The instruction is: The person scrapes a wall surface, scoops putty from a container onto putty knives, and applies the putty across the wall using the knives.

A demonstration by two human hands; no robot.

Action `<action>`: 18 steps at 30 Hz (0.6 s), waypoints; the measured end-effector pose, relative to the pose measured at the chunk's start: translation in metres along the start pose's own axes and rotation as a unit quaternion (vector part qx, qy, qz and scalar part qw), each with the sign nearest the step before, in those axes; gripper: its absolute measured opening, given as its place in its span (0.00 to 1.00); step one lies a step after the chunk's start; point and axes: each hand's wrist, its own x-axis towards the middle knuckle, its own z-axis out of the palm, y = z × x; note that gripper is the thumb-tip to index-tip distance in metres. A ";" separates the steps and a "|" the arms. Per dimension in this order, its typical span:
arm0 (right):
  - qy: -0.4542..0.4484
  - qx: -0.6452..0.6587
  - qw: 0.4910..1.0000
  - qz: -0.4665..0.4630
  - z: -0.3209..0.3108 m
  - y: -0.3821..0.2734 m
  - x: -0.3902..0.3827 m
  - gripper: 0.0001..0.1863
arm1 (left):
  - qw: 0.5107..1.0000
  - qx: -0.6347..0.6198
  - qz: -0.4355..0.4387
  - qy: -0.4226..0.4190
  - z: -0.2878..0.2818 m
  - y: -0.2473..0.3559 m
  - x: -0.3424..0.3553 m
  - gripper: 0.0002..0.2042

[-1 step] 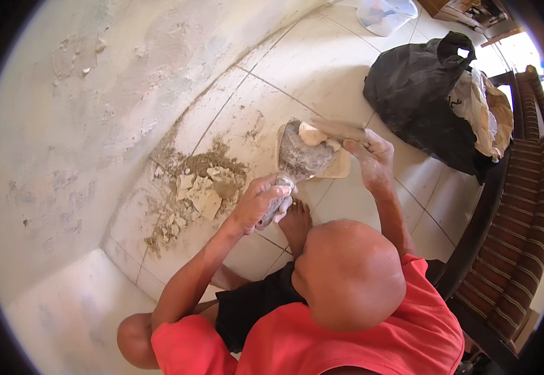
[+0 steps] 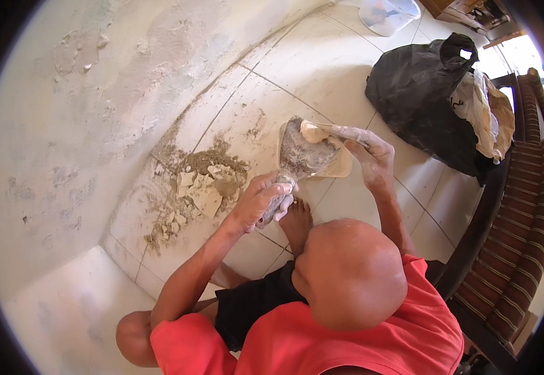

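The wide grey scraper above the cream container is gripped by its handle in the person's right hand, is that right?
Not quite: the head view shows the wide grey scraper gripped by its handle in the left hand, not the right hand. It is above the cream container, as you said.

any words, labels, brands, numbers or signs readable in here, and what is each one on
None can be read.
White wrapping in the black bag: a small dark mark, too small to make out.
Clear tub: blurred colours, no lettering that can be told.
Scraper in the left hand: smeared, no lettering shows.
Wall: patches and stains, no writing seen.
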 end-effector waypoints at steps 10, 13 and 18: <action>0.012 -0.247 0.952 -0.182 -0.003 0.036 0.001 0.14 | 0.997 0.048 0.052 -0.008 0.007 0.013 -0.006 0.14; 0.021 -0.308 0.949 -0.059 -0.022 0.050 0.008 0.14 | 0.995 0.058 0.073 0.037 -0.001 0.014 -0.004 0.13; 0.062 -0.322 0.945 -0.021 -0.045 0.026 0.007 0.20 | 0.986 0.034 0.117 0.112 -0.013 0.006 0.005 0.13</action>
